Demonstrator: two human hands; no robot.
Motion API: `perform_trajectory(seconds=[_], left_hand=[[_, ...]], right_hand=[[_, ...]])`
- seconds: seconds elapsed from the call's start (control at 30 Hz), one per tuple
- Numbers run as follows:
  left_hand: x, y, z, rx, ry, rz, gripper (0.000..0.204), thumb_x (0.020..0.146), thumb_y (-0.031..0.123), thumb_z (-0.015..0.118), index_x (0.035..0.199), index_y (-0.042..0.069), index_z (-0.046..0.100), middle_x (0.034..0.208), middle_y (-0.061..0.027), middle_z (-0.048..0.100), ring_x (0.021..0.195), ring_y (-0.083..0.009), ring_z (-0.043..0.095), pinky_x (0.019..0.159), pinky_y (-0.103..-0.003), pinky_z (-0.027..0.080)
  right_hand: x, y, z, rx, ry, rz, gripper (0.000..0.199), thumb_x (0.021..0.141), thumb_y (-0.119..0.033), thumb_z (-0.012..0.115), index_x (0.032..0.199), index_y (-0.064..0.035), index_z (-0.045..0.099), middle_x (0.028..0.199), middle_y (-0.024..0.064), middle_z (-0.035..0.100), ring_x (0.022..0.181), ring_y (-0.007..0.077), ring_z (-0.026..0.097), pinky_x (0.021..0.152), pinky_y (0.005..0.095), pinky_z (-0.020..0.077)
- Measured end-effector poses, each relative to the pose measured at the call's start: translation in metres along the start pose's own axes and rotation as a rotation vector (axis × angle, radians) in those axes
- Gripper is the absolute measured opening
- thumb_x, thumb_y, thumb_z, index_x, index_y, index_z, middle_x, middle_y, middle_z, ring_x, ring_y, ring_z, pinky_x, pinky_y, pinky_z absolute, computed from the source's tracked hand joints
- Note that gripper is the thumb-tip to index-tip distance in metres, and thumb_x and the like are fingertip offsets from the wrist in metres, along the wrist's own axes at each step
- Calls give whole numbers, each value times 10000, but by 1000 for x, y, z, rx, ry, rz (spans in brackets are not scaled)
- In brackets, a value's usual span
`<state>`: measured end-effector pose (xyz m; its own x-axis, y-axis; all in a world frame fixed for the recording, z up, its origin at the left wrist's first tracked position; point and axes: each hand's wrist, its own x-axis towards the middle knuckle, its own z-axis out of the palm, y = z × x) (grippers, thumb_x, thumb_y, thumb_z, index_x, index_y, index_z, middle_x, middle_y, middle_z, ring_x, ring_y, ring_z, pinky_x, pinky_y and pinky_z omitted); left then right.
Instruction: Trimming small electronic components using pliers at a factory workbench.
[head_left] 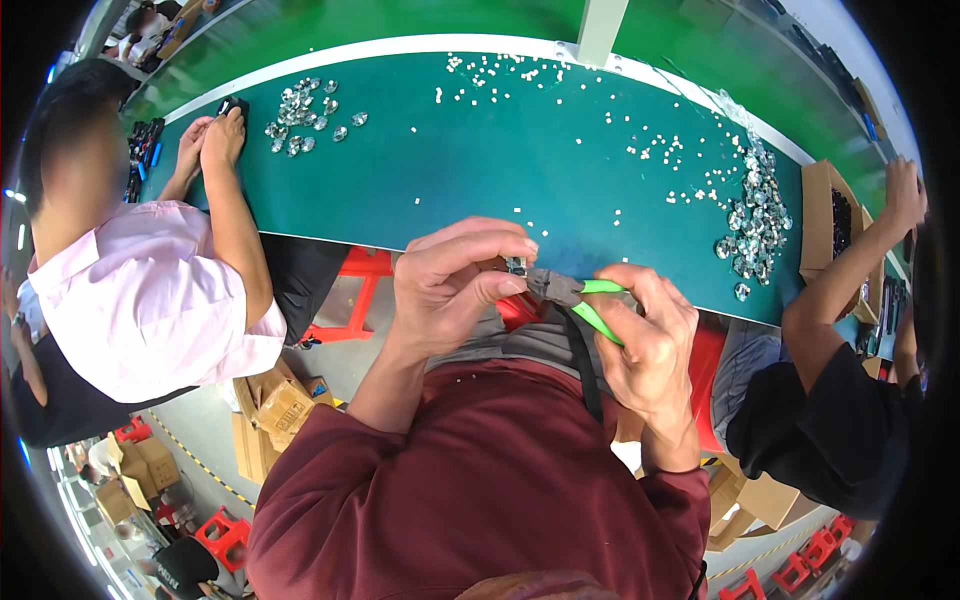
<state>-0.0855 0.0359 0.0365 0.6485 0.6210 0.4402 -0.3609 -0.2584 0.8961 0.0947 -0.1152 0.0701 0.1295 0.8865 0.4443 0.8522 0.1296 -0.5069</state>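
My left hand (445, 275) is closed in a pinch near the table's front edge. Between its thumb and fingertips shows a small dark, shiny part (516, 265), mostly covered by the fingers. In my right hand (650, 345) is a pair of cutting pliers (556, 287) with bright green handles, fingers and thumb wrapped round them. The plier jaws point left and meet the small part at my left fingertips. Whether the jaws are closed on it is too small to tell. A few small white square pieces (617, 212) lie on the table just beyond my hands.
On the green table (480, 170) are a heap of shiny clear parts (757, 215) at right, a smaller group (298, 112) at left, and scattered white squares (480, 68) along the back. A cardboard box (822, 215) stands at right. People sit on both sides.
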Motion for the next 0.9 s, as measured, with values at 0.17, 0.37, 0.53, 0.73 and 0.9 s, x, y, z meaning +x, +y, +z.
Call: perform_trajectory(seconds=[0.17, 0.37, 0.53, 0.73, 0.9], left_hand=[[-1, 2, 0, 13, 0, -12, 254, 850, -29, 757, 1102, -31, 725, 1069, -165, 707, 968, -207, 689, 774, -290, 591], [-2, 2, 9, -44, 17, 28, 286, 855, -17, 763, 1134, -36, 703, 1102, -171, 688, 970, -216, 685, 773, -297, 594], [-4, 2, 11, -199, 37, 127, 315, 856, -6, 772, 1154, -48, 677, 1115, -181, 668, 952, -218, 682, 776, -303, 594], [-8, 7, 3, -134, 20, 58, 307, 838, 10, 794, 1118, -53, 687, 1093, -182, 679, 915, -212, 677, 768, -323, 577], [-5, 10, -2, -19, 14, 85, 274, 816, 32, 813, 1057, -51, 713, 1022, -175, 708, 897, -221, 675, 747, -322, 538]], right_hand=[[-1, 0, 0, -8, 2, -8, 280, 654, -18, 748, 931, -55, 762, 986, 93, 665, 733, 265, 659, 676, 376, 524], [-1, -4, -1, -39, 37, -20, 243, 641, 7, 761, 882, -13, 733, 973, 113, 675, 746, 280, 649, 653, 363, 505], [2, -12, -6, -109, 37, -68, 229, 637, -4, 788, 857, -9, 725, 967, 109, 673, 715, 250, 624, 602, 341, 486], [0, -10, -3, -84, 59, -91, 249, 623, -7, 798, 864, -22, 734, 992, 113, 680, 736, 251, 631, 610, 340, 490], [0, -11, -1, -73, 63, -90, 280, 596, -7, 793, 870, -28, 742, 1011, 119, 683, 769, 258, 648, 642, 352, 506]])
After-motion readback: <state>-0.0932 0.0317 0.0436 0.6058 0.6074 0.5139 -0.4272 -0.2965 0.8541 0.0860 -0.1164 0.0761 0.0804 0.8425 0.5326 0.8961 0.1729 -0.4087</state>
